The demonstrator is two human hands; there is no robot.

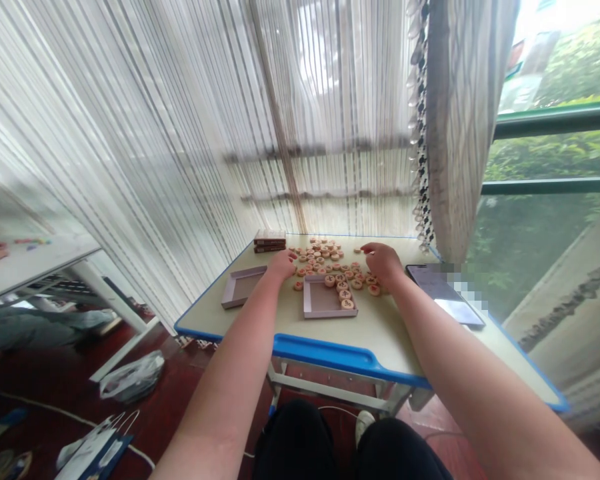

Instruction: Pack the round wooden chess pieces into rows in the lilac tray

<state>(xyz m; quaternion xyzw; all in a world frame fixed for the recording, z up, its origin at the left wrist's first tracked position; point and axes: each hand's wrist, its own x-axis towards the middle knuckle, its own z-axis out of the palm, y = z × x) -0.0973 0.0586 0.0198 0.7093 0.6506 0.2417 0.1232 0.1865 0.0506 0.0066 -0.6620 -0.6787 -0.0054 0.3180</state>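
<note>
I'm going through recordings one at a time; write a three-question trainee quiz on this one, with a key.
1. Which hand is nearer the stacked boxes?
2. The edge of the table is: a) red, b) blue, c) black.
3. True or false: every round piece is in a tray.

Key:
1. The left hand.
2. b
3. False; many round pieces lie directly on the table.

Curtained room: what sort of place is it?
Perhaps a classroom or activity room, though I can't be sure: a blue-edged desk, a second table at the left, and striped curtains by a window.
</note>
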